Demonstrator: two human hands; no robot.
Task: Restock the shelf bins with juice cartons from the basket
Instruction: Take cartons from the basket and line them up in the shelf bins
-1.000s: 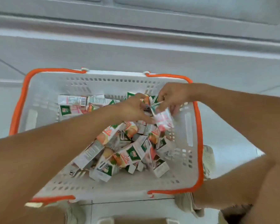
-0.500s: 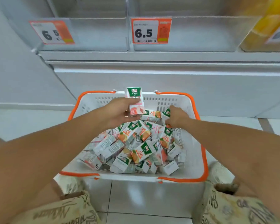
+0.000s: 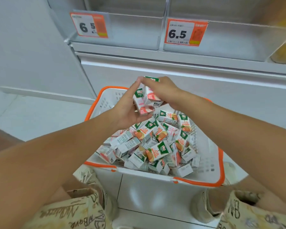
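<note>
A white basket with an orange rim (image 3: 220, 164) sits on the floor, holding a heap of several small juice cartons (image 3: 157, 144), white with green tops and orange or pink fruit. Above its far end, my left hand (image 3: 128, 107) cups a pink-labelled carton (image 3: 141, 104) from below. My right hand (image 3: 160, 90) grips a second pink carton (image 3: 151, 95) from above and holds it against the first. Two clear shelf bins stand above: the left bin (image 3: 135, 30) and the right bin (image 3: 234, 42). No cartons show in them.
Orange price tags reading 6.5 hang on the fronts of both bins (image 3: 89, 25) (image 3: 185, 33). A yellow-orange pack (image 3: 284, 52) sits at the far right of the shelf. My knees and shoes (image 3: 203, 205) flank the basket's near edge on the tiled floor.
My right hand has risen from the heap with a second pink carton and joined it to the one in my left hand. The view has tilted up toward the bins.
</note>
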